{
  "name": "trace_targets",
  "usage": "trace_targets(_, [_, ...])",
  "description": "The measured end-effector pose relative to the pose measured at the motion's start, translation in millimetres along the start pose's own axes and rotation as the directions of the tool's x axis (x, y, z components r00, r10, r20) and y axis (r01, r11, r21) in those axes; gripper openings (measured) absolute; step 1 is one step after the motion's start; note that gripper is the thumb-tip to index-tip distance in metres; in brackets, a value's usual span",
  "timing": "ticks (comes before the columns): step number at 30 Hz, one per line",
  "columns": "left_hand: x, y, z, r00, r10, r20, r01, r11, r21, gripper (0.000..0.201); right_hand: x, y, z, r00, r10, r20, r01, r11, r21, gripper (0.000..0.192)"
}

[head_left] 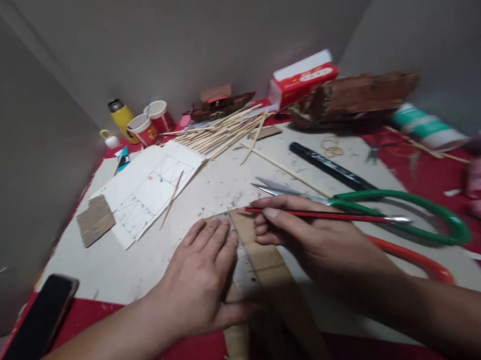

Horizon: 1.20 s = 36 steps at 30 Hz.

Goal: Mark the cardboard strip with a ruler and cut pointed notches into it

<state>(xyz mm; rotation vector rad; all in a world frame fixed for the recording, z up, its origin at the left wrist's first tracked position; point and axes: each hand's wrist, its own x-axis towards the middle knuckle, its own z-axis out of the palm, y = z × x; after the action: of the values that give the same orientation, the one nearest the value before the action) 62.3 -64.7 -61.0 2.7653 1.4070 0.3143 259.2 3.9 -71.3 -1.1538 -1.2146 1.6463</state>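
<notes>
Cardboard strips (pixel 265 264) lie on the surface (pixel 209 192), long axis running away from the body. Left hand (pixel 201 279) flat, fingers released, pressing them. Right hand (pixel 308 241), just beside, fingers grasping red pencil (pixel 327 216), tip at the strips' far end.

One head-worn view looks forward and down from above the near edge of the desk (pixel 209 189), close over the left hand (pixel 197 281) and right hand (pixel 308 241) at 6 o'clock. It faces a wall corner at 12 o'clock, grey walls closing in at 9 and 2 o'clock; edges blur
</notes>
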Motion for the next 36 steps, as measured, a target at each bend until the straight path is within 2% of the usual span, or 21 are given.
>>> trace_targets(3, [1.6, -2.4, -0.7, 0.998, 0.042, -0.052, -0.041, 0.999, 0.026, 0.081, 0.8, -4.1, 4.9, 0.995, 0.096, -0.035, -0.092, 0.99, 0.103, 0.011])
trace_targets(7, [3.8, -3.1, -1.1, 0.992, 0.087, -0.091, -0.083, 0.995, 0.056, 0.073, 1.4, -9.9, 6.7, 0.987, 0.146, -0.059, -0.139, 0.983, 0.116, 0.008])
trace_targets(20, [4.4, -4.5, -0.7, 0.986, 0.111, -0.121, -0.101, 0.991, 0.09, 0.069, 1.0, -17.9, 9.7, 0.981, 0.177, -0.079, -0.169, 0.981, 0.1, 0.014])
trace_targets(29, [3.2, -6.1, -2.0, 0.994, 0.086, -0.074, -0.079, 0.993, 0.087, 0.077, 1.9, -17.0, 9.4, 0.981, 0.176, -0.075, -0.169, 0.981, 0.1, 0.016])
trace_targets(36, [2.8, -6.4, -1.3, 0.993, 0.09, -0.079, -0.082, 0.992, 0.098, 0.075, 1.9, -19.0, 10.3, 0.982, 0.176, -0.067, -0.172, 0.983, 0.065, 0.016])
